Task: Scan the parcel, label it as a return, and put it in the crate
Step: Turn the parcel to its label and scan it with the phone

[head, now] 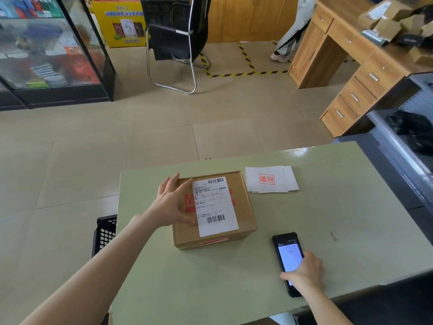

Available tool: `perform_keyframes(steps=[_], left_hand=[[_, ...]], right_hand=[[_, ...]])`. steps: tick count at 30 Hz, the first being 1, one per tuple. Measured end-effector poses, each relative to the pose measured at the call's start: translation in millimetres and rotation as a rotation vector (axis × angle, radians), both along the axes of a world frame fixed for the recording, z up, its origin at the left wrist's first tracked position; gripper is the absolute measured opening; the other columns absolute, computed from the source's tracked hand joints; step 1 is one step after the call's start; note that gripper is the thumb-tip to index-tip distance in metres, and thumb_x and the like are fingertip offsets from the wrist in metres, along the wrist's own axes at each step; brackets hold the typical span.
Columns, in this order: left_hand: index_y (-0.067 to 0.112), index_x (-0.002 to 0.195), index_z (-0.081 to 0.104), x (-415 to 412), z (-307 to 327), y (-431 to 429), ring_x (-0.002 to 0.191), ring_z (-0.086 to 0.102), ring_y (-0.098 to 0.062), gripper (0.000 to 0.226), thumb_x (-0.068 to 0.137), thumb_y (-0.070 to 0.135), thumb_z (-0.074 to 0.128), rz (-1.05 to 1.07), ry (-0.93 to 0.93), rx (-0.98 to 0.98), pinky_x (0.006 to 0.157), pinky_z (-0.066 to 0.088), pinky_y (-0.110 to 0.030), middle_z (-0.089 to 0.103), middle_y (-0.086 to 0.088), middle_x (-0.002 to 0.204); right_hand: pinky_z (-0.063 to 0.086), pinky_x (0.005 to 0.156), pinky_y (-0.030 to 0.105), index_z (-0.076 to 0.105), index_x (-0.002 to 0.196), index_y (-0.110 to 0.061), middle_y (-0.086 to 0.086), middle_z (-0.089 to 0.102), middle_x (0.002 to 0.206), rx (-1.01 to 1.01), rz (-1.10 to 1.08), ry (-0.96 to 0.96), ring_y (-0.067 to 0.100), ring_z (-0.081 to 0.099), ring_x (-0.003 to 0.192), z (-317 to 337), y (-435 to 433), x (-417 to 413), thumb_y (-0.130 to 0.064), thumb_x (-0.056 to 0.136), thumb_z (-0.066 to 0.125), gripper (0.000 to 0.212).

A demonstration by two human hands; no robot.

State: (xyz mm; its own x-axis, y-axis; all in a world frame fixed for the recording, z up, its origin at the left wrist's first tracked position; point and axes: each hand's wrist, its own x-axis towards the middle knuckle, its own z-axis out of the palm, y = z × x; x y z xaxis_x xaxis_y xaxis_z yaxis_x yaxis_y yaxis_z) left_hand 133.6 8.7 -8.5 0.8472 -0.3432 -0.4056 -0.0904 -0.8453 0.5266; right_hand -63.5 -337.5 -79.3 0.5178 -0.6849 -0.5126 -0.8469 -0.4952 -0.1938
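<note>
Head view. Parcel (pixel 214 209) lies flat on the green tabletop (pixel 328 219), toward its left half, shipping label (pixel 214 206) facing up with barcodes at the label's far and near ends.

Left hand (pixel 172 204) rests on the parcel's left side: fingers (pixel 169 181) spread wide over the far-left corner, thumb lying on the top face by the label's near-left corner. Palm flat; a loose, open hold, not closed around anything.

Right hand (pixel 304 274) lies over the near end of the scanner (pixel 289 263), a black handheld lying flat on the tabletop to the parcel's near right, screen lit. Fingers curl around its lower body; cannot tell whether it is lifted off the surface.

Return labels (pixel 271 179), a small stack of white sheets with a red stamp on the top one, sit just beyond the parcel's far-right corner, apart from it.

Crate (pixel 104 233), black and perforated, stands on the floor at the tabletop's left edge, partly hidden by the left forearm.
</note>
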Motion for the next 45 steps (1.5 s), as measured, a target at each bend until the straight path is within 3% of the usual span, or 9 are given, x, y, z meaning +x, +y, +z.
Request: perform_keyframes(steps=[6, 11, 17, 22, 28, 34, 38, 42, 45], left_hand=[[0.037, 0.148, 0.025, 2, 2, 0, 0.14, 0.001, -0.021, 0.122, 0.044, 0.05, 0.088, -0.014, -0.082, -0.035, 0.115, 0.027, -0.05, 0.015, -0.001, 0.149], [0.039, 0.147, 0.025, -17, 9, 2, 0.138, 0.003, -0.019, 0.122, 0.042, 0.054, 0.086, 0.019, -0.156, -0.03, 0.109, 0.036, -0.048, 0.017, 0.002, 0.146], [0.043, 0.149, 0.014, -62, 16, 1, 0.142, -0.002, -0.024, 0.125, 0.046, 0.055, 0.084, 0.138, -0.259, 0.029, 0.107, 0.041, -0.05, 0.011, -0.003, 0.152], [0.043, 0.15, 0.011, -109, 24, -14, 0.144, -0.009, -0.027, 0.121, 0.054, 0.054, 0.083, 0.187, -0.376, 0.11, 0.105, 0.042, -0.051, 0.006, -0.008, 0.156], [0.034, 0.152, 0.017, -163, 38, -37, 0.143, 0.001, -0.037, 0.101, 0.073, 0.03, 0.079, 0.154, -0.496, 0.273, 0.101, 0.046, -0.048, 0.012, -0.015, 0.155], [0.032, 0.152, 0.015, -191, 52, -47, 0.142, 0.005, -0.037, 0.099, 0.077, 0.016, 0.077, 0.124, -0.459, 0.391, 0.095, 0.047, -0.047, 0.007, -0.012, 0.157], [0.032, 0.153, 0.007, -202, 58, -45, 0.147, -0.005, -0.035, 0.106, 0.077, 0.014, 0.078, 0.087, -0.373, 0.44, 0.107, 0.039, -0.047, -0.007, -0.008, 0.161], [0.032, 0.154, 0.007, -205, 61, -46, 0.148, -0.01, -0.033, 0.102, 0.08, 0.01, 0.075, 0.098, -0.344, 0.41, 0.106, 0.044, -0.047, -0.011, -0.006, 0.162], [0.03, 0.154, 0.013, -205, 57, -47, 0.148, -0.012, -0.033, 0.095, 0.083, 0.019, 0.075, 0.143, -0.353, 0.359, 0.104, 0.045, -0.048, -0.009, -0.006, 0.162]], right_hand=[[0.041, 0.073, 0.032, 0.038, 0.126, -0.015, 0.007, 0.042, 0.122, 0.017, 0.113, -0.011, 0.026, 0.044, 0.111, -2, 29, -16, -0.024, 0.047, 0.08, 0.09], [0.045, 0.067, 0.031, 0.037, 0.121, -0.016, 0.001, 0.033, 0.108, 0.158, 0.093, -0.162, 0.02, 0.049, 0.092, 10, 46, -24, -0.019, 0.044, 0.081, 0.089], [0.052, 0.07, 0.034, 0.036, 0.112, -0.023, -0.003, 0.032, 0.106, 0.246, 0.127, -0.299, 0.017, 0.051, 0.093, 33, 37, -26, -0.02, 0.042, 0.078, 0.081], [0.047, 0.065, 0.024, 0.037, 0.115, -0.021, -0.002, 0.032, 0.11, 0.334, 0.213, -0.314, 0.017, 0.05, 0.097, 49, 31, -45, -0.018, 0.045, 0.081, 0.083], [0.049, 0.063, 0.022, 0.033, 0.118, -0.025, -0.005, 0.03, 0.11, 0.395, 0.372, -0.298, 0.013, 0.049, 0.096, 66, 31, -89, -0.026, 0.045, 0.081, 0.087], [0.055, 0.074, 0.032, 0.032, 0.123, -0.022, -0.006, 0.026, 0.111, 0.37, 0.515, -0.288, 0.016, 0.049, 0.097, 78, 38, -114, -0.029, 0.047, 0.078, 0.09], [0.057, 0.079, 0.04, 0.032, 0.126, -0.02, -0.004, 0.027, 0.111, 0.318, 0.559, -0.26, 0.019, 0.05, 0.1, 87, 47, -122, -0.029, 0.049, 0.08, 0.091], [0.057, 0.079, 0.042, 0.033, 0.125, -0.018, -0.003, 0.028, 0.11, 0.282, 0.543, -0.258, 0.021, 0.051, 0.1, 95, 50, -122, -0.029, 0.049, 0.081, 0.09], [0.056, 0.079, 0.043, 0.034, 0.121, -0.019, -0.002, 0.029, 0.108, 0.237, 0.523, -0.249, 0.021, 0.051, 0.098, 100, 48, -116, -0.031, 0.048, 0.082, 0.088]])
